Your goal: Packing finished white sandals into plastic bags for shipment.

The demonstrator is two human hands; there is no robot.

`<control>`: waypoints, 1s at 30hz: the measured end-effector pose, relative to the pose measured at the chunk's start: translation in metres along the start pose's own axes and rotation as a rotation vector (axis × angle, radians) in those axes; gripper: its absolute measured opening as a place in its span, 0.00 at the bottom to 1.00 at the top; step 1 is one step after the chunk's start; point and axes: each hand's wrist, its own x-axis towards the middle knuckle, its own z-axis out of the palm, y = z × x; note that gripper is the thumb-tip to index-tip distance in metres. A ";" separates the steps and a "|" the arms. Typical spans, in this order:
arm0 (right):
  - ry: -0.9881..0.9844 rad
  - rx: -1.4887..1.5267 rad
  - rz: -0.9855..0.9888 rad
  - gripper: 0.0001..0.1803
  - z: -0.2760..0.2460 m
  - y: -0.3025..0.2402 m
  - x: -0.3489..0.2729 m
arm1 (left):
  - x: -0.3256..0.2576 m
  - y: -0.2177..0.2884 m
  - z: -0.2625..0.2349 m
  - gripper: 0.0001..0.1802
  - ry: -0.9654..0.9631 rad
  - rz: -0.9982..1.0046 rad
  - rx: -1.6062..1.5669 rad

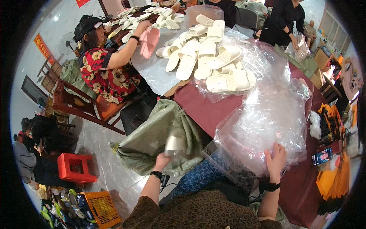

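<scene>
My left hand (162, 162) is closed at the lower end of a cream slipper (175, 142), which looks wrapped in clear plastic. Motion blurs both, and the fingertips are partly hidden. They are over an open greenish woven sack (152, 131) that hangs beside the table. My right hand (276, 157) lies with fingers apart on a pile of clear plastic bags (263, 118) at the table's near right. Beyond the bags, a heap of cream slippers (204, 53) covers the table's middle, some lying on clear plastic.
On the left, a seated person (105, 63) holds a pink slipper (150, 42). A dark red cloth (207, 107) covers the table. A phone (322, 157) sits at its right edge. A red stool (77, 168) and a yellow crate (101, 209) stand on the floor at left.
</scene>
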 end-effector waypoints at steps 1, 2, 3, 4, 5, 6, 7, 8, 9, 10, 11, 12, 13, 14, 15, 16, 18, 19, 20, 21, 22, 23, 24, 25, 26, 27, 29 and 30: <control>0.004 -0.004 -0.001 0.32 0.000 0.001 -0.001 | 0.005 0.009 0.006 0.20 -0.180 0.022 0.131; 0.008 -0.007 -0.004 0.32 0.000 0.001 -0.002 | 0.010 0.016 0.006 0.20 -0.186 0.027 0.129; 0.010 -0.012 -0.002 0.32 0.000 0.001 -0.002 | 0.015 0.022 0.005 0.21 -0.352 0.122 0.216; 0.004 -0.027 -0.002 0.32 0.000 0.002 -0.002 | 0.021 0.029 0.004 0.23 -0.518 0.219 0.304; -0.002 -0.042 -0.003 0.32 0.000 0.002 -0.002 | 0.023 0.036 -0.001 0.26 -0.466 0.261 0.390; 0.001 -0.046 0.002 0.32 0.000 0.003 -0.001 | 0.028 0.040 -0.005 0.26 -0.470 0.267 0.389; 0.013 -0.039 -0.014 0.32 0.001 0.003 -0.001 | 0.034 0.037 -0.013 0.26 -0.355 0.222 0.355; 0.029 -0.047 -0.016 0.32 0.001 0.006 -0.002 | 0.039 0.052 -0.017 0.26 -0.255 0.190 0.318; 0.036 -0.062 0.001 0.32 0.001 0.011 -0.003 | 0.044 0.068 -0.021 0.25 -0.239 0.099 0.263; 0.054 -0.060 -0.019 0.32 0.001 0.012 -0.003 | 0.047 0.067 -0.020 0.25 -0.239 0.103 0.267; 0.067 -0.050 -0.046 0.32 0.002 0.010 -0.002 | 0.053 0.054 -0.018 0.21 -0.049 0.182 0.343; 0.067 -0.043 -0.046 0.32 0.002 0.006 -0.001 | 0.062 0.045 -0.015 0.16 0.140 0.264 0.418; 0.055 -0.036 -0.035 0.32 -0.001 0.001 0.000 | 0.076 0.050 -0.009 0.14 0.005 0.102 0.557; 0.044 -0.029 -0.024 0.32 -0.002 -0.001 0.001 | 0.081 0.051 -0.001 0.14 0.000 0.113 0.558; 0.049 -0.034 -0.016 0.32 -0.002 -0.001 0.000 | 0.083 0.054 0.010 0.14 -0.064 0.128 0.716; 0.068 -0.060 -0.034 0.32 -0.001 0.003 0.000 | 0.088 0.061 0.023 0.13 -0.134 0.157 0.872; 0.079 -0.056 -0.076 0.31 0.003 0.000 0.003 | 0.088 0.034 0.036 0.14 -0.166 0.151 0.835; 0.085 -0.057 -0.077 0.31 0.004 0.003 0.002 | 0.089 0.041 0.044 0.15 -0.176 0.105 0.797; 0.090 -0.055 -0.082 0.31 0.004 0.005 0.002 | 0.091 0.048 0.052 0.15 -0.185 0.056 0.758; 0.094 -0.064 -0.076 0.31 0.004 0.005 0.001 | 0.091 0.051 0.055 0.16 -0.160 0.039 0.727; 0.092 -0.066 -0.072 0.31 0.005 0.005 0.001 | 0.090 0.053 0.056 0.16 -0.163 0.043 0.725; 0.090 -0.067 -0.070 0.31 0.005 0.004 0.002 | 0.090 0.055 0.057 0.17 -0.082 0.032 0.759; 0.089 -0.070 -0.070 0.31 0.005 0.004 0.002 | 0.090 0.056 0.057 0.18 -0.001 0.020 0.792; 0.093 -0.067 -0.070 0.31 0.004 0.005 0.002 | 0.088 0.063 0.055 0.28 0.023 0.066 0.772; 0.096 -0.064 -0.073 0.31 0.004 0.006 0.003 | 0.088 0.075 0.055 0.28 0.018 0.070 0.768; 0.097 -0.073 -0.070 0.31 0.004 0.007 0.002 | 0.090 0.090 0.057 0.33 -0.049 0.087 0.715; 0.075 -0.064 -0.068 0.31 0.004 0.004 0.003 | 0.101 0.089 0.056 0.45 -0.162 0.174 0.671; 0.068 -0.046 -0.086 0.31 0.006 -0.003 0.005 | 0.104 0.074 0.054 0.45 -0.147 0.151 0.672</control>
